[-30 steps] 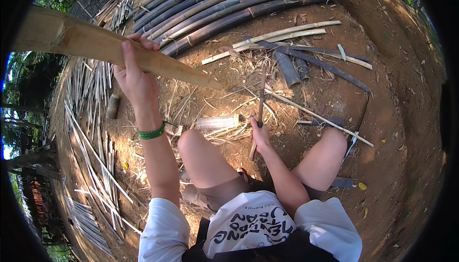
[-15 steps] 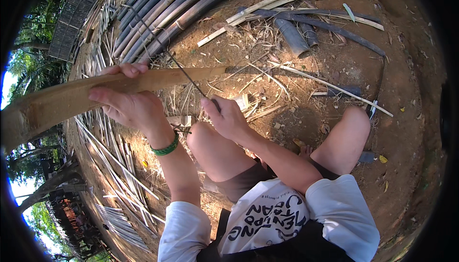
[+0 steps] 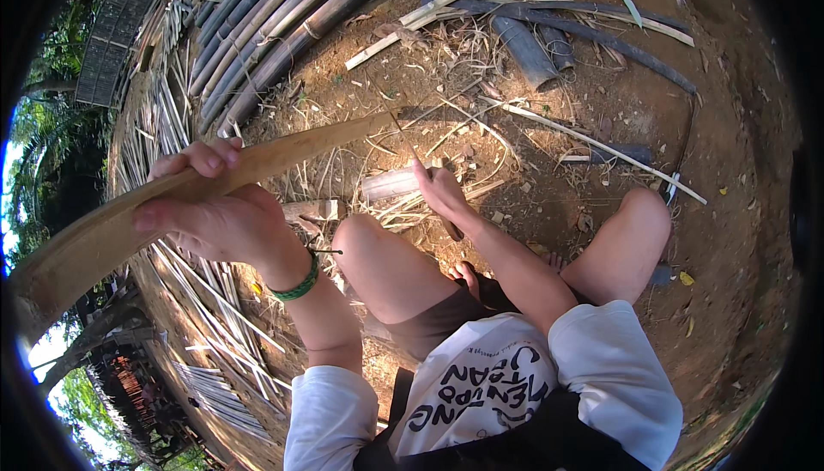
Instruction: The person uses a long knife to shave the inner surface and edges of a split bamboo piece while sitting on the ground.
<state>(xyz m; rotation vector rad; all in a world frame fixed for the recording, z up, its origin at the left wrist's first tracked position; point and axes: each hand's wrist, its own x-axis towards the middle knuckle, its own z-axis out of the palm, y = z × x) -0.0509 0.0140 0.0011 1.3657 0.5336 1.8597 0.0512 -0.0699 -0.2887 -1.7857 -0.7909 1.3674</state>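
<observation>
My left hand (image 3: 225,209) is closed around a long, pale split bamboo strip (image 3: 313,142). The strip runs from the left rim, where it looks broad, to a narrow end in front of my knees. In my closed right hand (image 3: 440,189) is a knife with a thin blade (image 3: 404,135), pointing away from me. The blade shows as a narrow line by the strip's far end; whether it touches the strip I cannot tell. Part of the brown handle (image 3: 452,230) shows below my right wrist.
A row of dark bamboo poles (image 3: 296,29) lies at the far left. Cut bamboo pieces (image 3: 524,54) and pale strips (image 3: 605,146) are on the dirt ahead. A short bamboo block (image 3: 396,183) sits amid shavings near my knee. More thin strips (image 3: 225,299) lie at left.
My right hand has moved right, and the blade that crossed the strip now lies by its far end. My left hand and the strip's near part have shifted slightly left and down.
</observation>
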